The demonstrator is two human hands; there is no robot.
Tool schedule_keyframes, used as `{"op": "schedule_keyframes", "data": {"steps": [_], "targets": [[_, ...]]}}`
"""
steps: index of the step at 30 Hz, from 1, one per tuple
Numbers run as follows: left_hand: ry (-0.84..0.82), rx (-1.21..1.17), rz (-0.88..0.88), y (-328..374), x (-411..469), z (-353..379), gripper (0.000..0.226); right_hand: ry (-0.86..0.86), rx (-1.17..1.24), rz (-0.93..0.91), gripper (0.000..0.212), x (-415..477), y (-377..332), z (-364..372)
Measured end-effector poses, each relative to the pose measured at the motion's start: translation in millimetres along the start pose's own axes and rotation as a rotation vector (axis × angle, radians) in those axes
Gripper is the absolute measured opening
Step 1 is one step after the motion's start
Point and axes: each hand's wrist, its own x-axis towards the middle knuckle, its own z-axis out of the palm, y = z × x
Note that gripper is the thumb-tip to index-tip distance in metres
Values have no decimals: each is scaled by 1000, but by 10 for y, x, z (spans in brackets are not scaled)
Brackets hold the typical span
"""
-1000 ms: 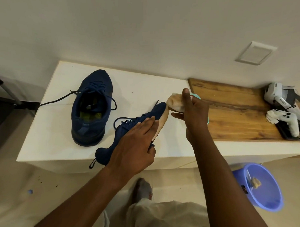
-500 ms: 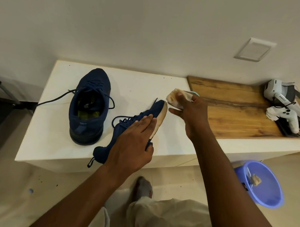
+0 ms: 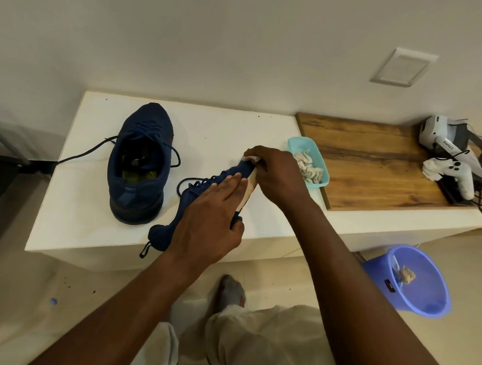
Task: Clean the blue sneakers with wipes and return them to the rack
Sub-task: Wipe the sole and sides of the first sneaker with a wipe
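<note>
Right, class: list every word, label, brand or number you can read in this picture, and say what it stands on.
No text can be read for certain.
white device: a short dark print on its side, too blurred to read.
blue bin: a small black label on its wall, too small to read.
grey sock: a red mark, illegible.

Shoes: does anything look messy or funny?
The lace of the upright sneaker trails loose to the left edge of the table. The other sneaker lies on its side under the left hand, heel past the front edge.
</note>
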Motion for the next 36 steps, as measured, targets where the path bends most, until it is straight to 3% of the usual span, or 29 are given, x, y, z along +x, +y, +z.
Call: {"op": "schedule_keyframes", "data": {"steps": [4, 8, 11, 14, 19, 23, 29, 33, 36], "targets": [[11, 9, 5, 16, 1, -31, 77, 43, 129, -35, 29, -254, -70, 24], [5, -27, -13, 35, -3, -59, 79, 30, 568, 16, 24, -442, -84, -118], [16, -52, -15, 15, -6, -51, 77, 163, 798, 162, 21, -255, 32, -260], [24, -55, 4, -7, 4, -20, 75, 296, 575, 202, 22, 179, 202, -261], [15, -42, -6, -23, -2, -6, 76, 35, 47, -8, 24, 198, 247, 43], [27, -23, 25, -14, -6, -1, 75, 146, 7, -35, 25, -161, 232, 48], [28, -51, -2, -21, -17, -30, 78, 43, -72, -129, 23, -622, -78, -121], [33, -39, 12, -8, -6, -25, 76, 76, 37, -104, 24, -440, -63, -356], [36, -21, 9, -10, -18, -20, 74, 145, -75, -3, 30, -63, 22, -349]]}}
